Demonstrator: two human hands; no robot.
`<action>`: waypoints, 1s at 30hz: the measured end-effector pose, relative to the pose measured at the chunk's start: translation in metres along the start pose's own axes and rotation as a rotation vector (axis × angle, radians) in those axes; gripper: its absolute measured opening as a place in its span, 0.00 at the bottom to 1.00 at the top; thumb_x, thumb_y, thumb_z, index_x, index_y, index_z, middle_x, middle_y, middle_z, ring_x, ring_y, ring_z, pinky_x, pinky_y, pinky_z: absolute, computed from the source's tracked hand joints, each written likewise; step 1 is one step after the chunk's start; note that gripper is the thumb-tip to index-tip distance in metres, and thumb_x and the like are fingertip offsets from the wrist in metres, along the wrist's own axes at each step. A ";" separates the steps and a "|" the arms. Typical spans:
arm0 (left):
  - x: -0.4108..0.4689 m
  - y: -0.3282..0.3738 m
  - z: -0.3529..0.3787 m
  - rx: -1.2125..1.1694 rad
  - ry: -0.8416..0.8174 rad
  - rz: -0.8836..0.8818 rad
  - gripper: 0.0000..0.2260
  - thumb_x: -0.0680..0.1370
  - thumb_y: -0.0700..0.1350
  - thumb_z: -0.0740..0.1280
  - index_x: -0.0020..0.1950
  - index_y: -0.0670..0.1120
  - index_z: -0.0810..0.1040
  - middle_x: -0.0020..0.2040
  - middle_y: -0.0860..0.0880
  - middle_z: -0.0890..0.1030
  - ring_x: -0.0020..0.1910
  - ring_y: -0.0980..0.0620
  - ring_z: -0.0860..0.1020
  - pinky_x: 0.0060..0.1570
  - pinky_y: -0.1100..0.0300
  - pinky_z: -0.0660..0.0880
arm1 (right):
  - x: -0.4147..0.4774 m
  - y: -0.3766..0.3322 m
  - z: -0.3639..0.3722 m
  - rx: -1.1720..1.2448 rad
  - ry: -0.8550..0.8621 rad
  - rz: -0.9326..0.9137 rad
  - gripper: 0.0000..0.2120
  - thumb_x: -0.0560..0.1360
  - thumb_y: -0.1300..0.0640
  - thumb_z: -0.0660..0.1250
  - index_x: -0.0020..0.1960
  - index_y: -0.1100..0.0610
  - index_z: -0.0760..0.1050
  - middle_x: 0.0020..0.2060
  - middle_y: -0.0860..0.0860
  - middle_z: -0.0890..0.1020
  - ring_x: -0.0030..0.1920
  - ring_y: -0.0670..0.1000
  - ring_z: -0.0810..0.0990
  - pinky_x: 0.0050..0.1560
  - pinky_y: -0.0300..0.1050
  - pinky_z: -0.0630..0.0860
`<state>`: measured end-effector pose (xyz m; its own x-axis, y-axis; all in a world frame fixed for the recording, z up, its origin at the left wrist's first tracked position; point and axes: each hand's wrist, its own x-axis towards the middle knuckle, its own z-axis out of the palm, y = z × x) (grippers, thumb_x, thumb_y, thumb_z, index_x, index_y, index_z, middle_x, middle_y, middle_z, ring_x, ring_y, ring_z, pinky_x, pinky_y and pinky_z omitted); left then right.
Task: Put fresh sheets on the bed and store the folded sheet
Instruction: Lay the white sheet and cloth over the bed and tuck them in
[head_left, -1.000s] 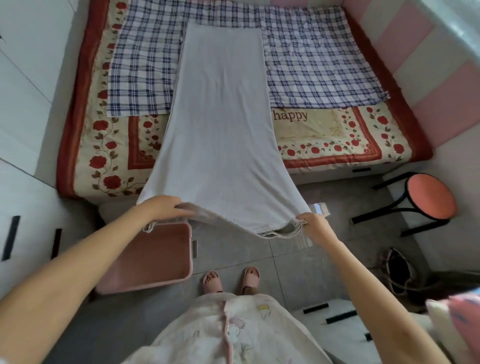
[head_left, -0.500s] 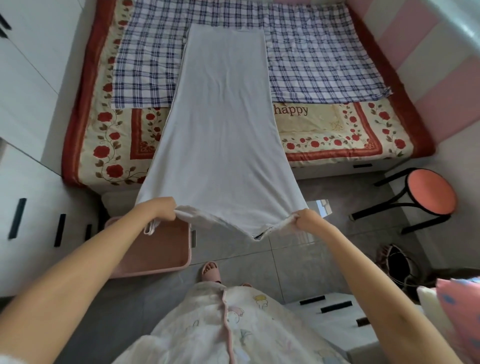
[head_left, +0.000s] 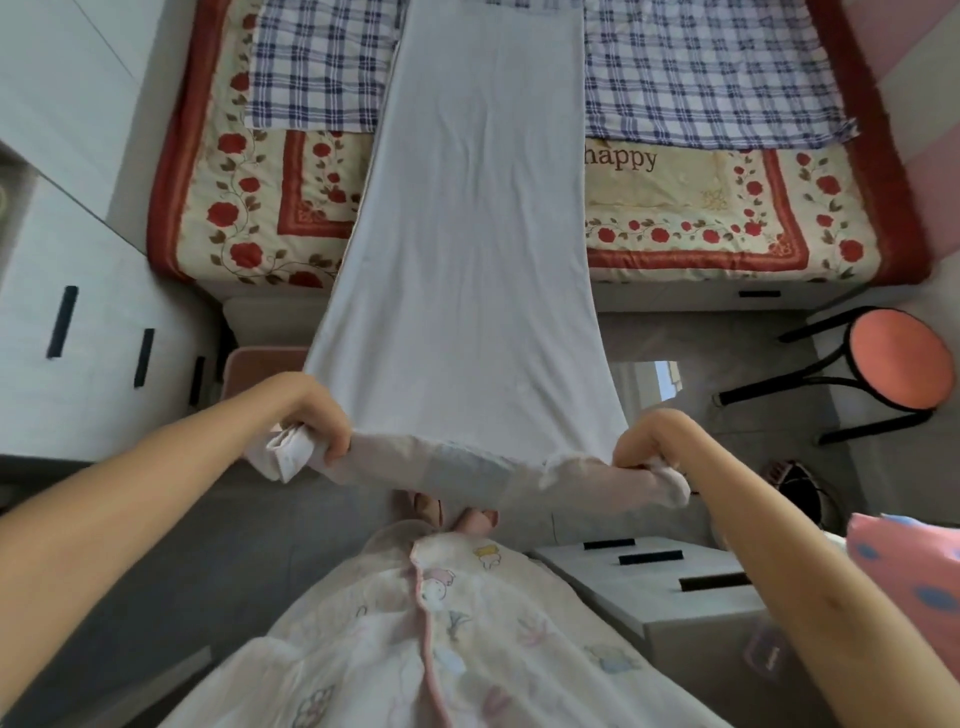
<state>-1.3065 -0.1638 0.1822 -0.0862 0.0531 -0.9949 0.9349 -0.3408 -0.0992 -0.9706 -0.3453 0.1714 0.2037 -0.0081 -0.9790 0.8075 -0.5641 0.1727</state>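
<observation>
A long pale grey sheet (head_left: 478, 234), folded into a narrow strip, runs from the bed (head_left: 727, 208) out over the floor towards me. My left hand (head_left: 311, 415) grips its near left corner and my right hand (head_left: 654, 439) grips its near right corner, holding the near edge taut in the air. The far end lies flat on a blue-and-white checked sheet (head_left: 696, 78) spread over the bed's upper part. Below that shows a cream quilt with red roses and the word "happy".
A pink basin (head_left: 260, 364) sits on the floor under my left hand. A red-seated stool (head_left: 898, 364) stands at the right. White cabinets (head_left: 78, 312) line the left, white drawers (head_left: 675, 587) lie near right, a pink dotted pillow (head_left: 914, 566) far right.
Both hands have drawn the sheet's near end towards me and lifted it. The edge now bunches in my fists and the strip is stretched tighter. My view has moved closer to the bed.
</observation>
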 end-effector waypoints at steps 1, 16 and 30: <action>-0.006 -0.001 0.002 -0.029 -0.027 -0.018 0.07 0.72 0.43 0.67 0.41 0.40 0.72 0.38 0.44 0.73 0.33 0.50 0.72 0.28 0.65 0.69 | 0.001 0.005 0.002 0.033 -0.014 0.004 0.15 0.77 0.61 0.58 0.61 0.64 0.72 0.53 0.57 0.74 0.53 0.54 0.74 0.54 0.46 0.72; -0.075 0.016 -0.204 -0.380 0.934 0.425 0.09 0.69 0.46 0.74 0.44 0.45 0.78 0.42 0.44 0.77 0.39 0.49 0.75 0.33 0.59 0.68 | -0.057 0.024 -0.190 0.766 0.878 -0.168 0.17 0.79 0.57 0.57 0.61 0.67 0.71 0.51 0.60 0.78 0.53 0.59 0.76 0.51 0.48 0.72; -0.174 0.025 -0.532 -0.510 1.448 0.721 0.18 0.67 0.42 0.78 0.28 0.46 0.68 0.26 0.48 0.69 0.28 0.50 0.67 0.28 0.57 0.57 | -0.147 -0.018 -0.511 1.018 1.637 -0.234 0.08 0.69 0.62 0.60 0.37 0.64 0.76 0.35 0.57 0.77 0.37 0.57 0.75 0.39 0.44 0.69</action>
<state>-1.0848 0.3183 0.3639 0.4672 0.8836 0.0299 0.6734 -0.3775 0.6356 -0.7327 0.0879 0.3679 0.8806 0.4435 0.1673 0.4408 -0.6367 -0.6327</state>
